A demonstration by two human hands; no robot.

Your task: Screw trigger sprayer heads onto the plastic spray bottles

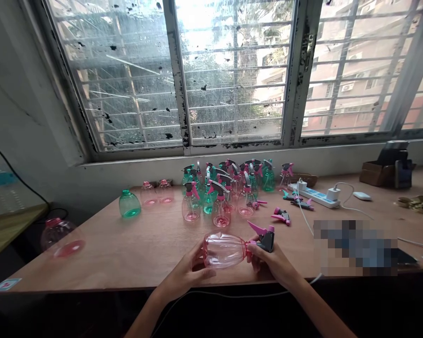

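Observation:
A clear pink spray bottle [225, 251] lies sideways in the air above the table's front edge. My left hand [189, 271] is wrapped round its base end. At the neck, my right hand [268, 260] has its fingers closed on the collar of the black and pink trigger sprayer [266, 238], which sits at the bottle's mouth. Whether the sprayer is fully screwed on I cannot tell. Behind them stand several pink and green bottles with sprayers, among them a pink spray bottle [221, 213]. A loose trigger sprayer [281, 217] lies to the right.
Bottles without sprayers stand at the left: a green one [129, 206], two pink ones near the wall, and a large pink one [61, 239] by the left edge. Rightward are a power strip [317, 195], white cables, a brown box [377, 172] and a blurred-out object [356, 249].

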